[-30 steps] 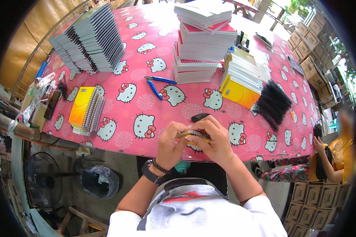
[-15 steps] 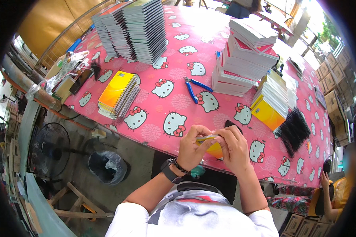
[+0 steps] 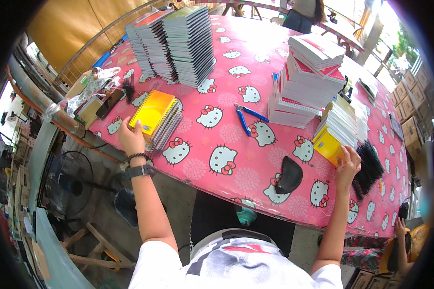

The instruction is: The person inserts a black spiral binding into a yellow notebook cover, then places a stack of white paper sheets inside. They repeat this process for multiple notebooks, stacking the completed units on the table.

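Notebooks (image 3: 154, 113): yellow-orange, spiral-bd, piled at near left of pink-covered table (image 3: 255, 159), top one lying flat.
Left hand (image 3: 131, 137): thumb on top cover, other fingers at its left edge; we can't tell if they're gripping or letting go.
Right hand (image 3: 348, 164): bent fingers touching near right corner of yellow bk (image 3: 328, 145) at front of row; we can't tell if it's pinched.
Coils (image 3: 368, 168): blk, bunched just right of that bk.
Half-round pc (image 3: 289, 176): blk, lying btwn our hands, near side.
Pliers (image 3: 243, 124): blue hdls, mid-table, far of the blk pc.
Stacks: far left, spiral-bd bks (image 3: 190, 53), piled high; right of pliers, wht pads (image 3: 299, 91), also tall.
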